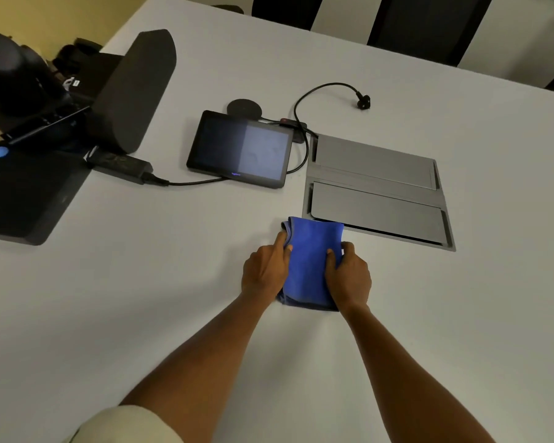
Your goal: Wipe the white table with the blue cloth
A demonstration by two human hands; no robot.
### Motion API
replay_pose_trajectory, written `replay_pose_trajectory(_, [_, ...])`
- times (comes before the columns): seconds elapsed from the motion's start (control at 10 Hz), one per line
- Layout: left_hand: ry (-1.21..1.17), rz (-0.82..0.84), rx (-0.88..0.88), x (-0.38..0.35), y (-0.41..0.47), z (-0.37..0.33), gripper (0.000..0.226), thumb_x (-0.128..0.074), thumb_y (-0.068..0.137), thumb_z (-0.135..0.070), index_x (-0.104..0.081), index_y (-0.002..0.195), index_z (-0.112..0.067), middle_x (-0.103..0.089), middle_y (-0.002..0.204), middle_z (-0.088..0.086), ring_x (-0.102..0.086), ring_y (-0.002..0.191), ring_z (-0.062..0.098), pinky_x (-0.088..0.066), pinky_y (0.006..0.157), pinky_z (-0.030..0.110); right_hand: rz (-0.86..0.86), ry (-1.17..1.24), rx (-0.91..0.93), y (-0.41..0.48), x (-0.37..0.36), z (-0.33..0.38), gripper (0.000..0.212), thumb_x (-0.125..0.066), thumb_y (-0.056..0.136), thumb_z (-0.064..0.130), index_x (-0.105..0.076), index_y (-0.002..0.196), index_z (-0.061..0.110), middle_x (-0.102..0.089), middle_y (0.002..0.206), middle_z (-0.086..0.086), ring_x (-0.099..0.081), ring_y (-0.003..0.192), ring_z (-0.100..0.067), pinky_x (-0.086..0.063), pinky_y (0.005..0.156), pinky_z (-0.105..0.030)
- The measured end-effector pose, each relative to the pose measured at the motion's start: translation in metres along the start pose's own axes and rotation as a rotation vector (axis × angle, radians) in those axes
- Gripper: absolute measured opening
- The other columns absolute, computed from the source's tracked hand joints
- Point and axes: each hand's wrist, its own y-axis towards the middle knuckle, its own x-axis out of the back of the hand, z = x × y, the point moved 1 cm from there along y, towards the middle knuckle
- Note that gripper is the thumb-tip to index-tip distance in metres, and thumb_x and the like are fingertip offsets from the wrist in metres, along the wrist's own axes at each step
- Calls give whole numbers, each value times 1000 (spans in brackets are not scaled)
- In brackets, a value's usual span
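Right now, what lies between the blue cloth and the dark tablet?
In the head view, only bare white table separates the blue cloth from the tablet; no cable crosses that stretch.

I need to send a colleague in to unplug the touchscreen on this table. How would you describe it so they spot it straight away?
On the white table, look just left of the grey metal cable hatch. The tablet-like touchscreen sits there, propped at a tilt, with black cables running from it. It is the only thing with a glossy dark screen.
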Motion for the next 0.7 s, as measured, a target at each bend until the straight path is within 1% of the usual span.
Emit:
replay_pose_trajectory(0.1, [36, 5, 18, -1, 0, 1, 47, -32, 109, -43, -39, 147, -18, -72, 104, 15, -71, 89, 31, -48, 68, 33, 29, -109, 7, -1, -1, 0, 39, -40, 106, 44, -52, 127, 13, -72, 109, -10, -70, 90, -31, -48, 69, -33])
replay_pose_trajectory(0.2, [51, 18, 62, -2, 0, -1, 49, -33, 107, -47, -39, 143, -13, -72, 104, 15, -71, 87, 30, -48, 67, 32, 30, -129, 11, -1, 0, -1, 41, -39, 106, 46, -51, 126, 13, -71, 109, -10, -70, 89, -30, -49, 69, -34])
replay_pose_trajectory(0.3, [-8, 57, 111, 0, 2, -3, 49, -40, 106, -49, -43, 134, -9, -71, 107, 16, -71, 90, 30, -51, 69, 33, 17, -149, -9, -3, -2, -1, 42, -39, 105, 48, -51, 124, 12, -71, 109, -10, -69, 88, -30, -46, 68, -33])
replay_pose_trajectory(0.4, [-217, 141, 147, 8, 6, 5, 51, -55, 99, -50, -50, 127, -8, -69, 114, 15, -66, 96, 28, -51, 76, 33, -33, -150, -70, -7, -3, 2, 45, -43, 103, 51, -53, 121, 10, -70, 108, -12, -69, 87, -31, -45, 66, -33])
replay_pose_trajectory(0.5, [-482, 277, 250, 27, 0, 21, 50, -70, 91, -48, -60, 122, -10, -71, 114, 10, -71, 97, 25, -57, 81, 32, -82, -96, -144, -16, 0, 5, 50, -51, 100, 53, -52, 122, 8, -68, 114, -14, -68, 93, -33, -44, 68, -35])
replay_pose_trajectory(0.6, [-728, 329, 326, 51, -21, 37, 40, -78, 88, -35, -65, 116, -10, -76, 103, 13, -77, 76, 21, -65, 66, 27, -72, -34, -187, -26, 4, 13, 57, -51, 99, 55, -49, 128, 6, -63, 124, -15, -66, 100, -36, -48, 74, -40])
replay_pose_trajectory(0.7, [-703, 296, 299, 73, -51, 49, 37, -75, 89, -41, -68, 110, -12, -76, 99, 11, -77, 81, 23, -66, 72, 32, -89, 5, -212, -46, 9, 24, 59, -49, 101, 51, -46, 135, 4, -54, 135, -16, -63, 108, -39, -49, 79, -43])
